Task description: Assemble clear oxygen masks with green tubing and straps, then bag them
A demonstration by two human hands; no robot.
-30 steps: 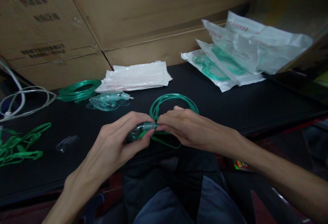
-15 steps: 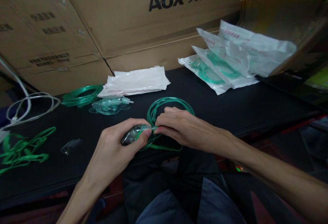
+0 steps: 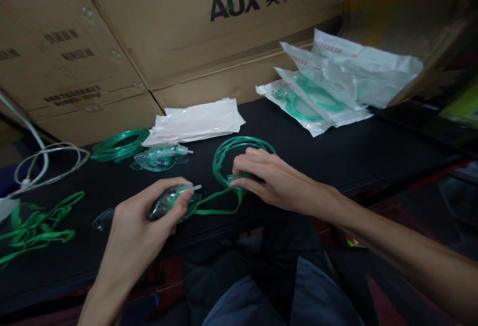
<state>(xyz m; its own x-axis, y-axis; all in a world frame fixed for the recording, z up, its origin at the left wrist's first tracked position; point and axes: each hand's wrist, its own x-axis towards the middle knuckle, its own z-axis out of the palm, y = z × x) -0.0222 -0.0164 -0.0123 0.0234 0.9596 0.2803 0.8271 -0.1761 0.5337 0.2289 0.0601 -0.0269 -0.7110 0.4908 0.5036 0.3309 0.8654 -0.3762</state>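
Note:
My left hand (image 3: 136,226) is closed around a clear oxygen mask (image 3: 163,203), whose pale connector tip sticks out bare past the thumb. A green elastic strap (image 3: 218,211) trails from the mask to the right. To the right, my right hand (image 3: 274,179) pinches green oxygen tubing (image 3: 244,141), which lies coiled behind its fingers on the black table (image 3: 321,162). The tube end is partly hidden by those fingers. Between the mask's tip and the right fingers there is a gap.
Behind the hands lie a second clear mask (image 3: 160,158), a green tubing coil (image 3: 121,145) and white flat packets (image 3: 196,121). Bagged mask sets (image 3: 324,97) lean at the back right. Green straps (image 3: 41,224), a small clear piece (image 3: 101,219) and a white cable (image 3: 47,159) lie left. Cardboard boxes (image 3: 209,57) stand behind.
My hands have moved apart. The mask in my left hand has shifted left, away from the tubing in my right hand, and its connector tip now shows bare. The strap is drawn out between them.

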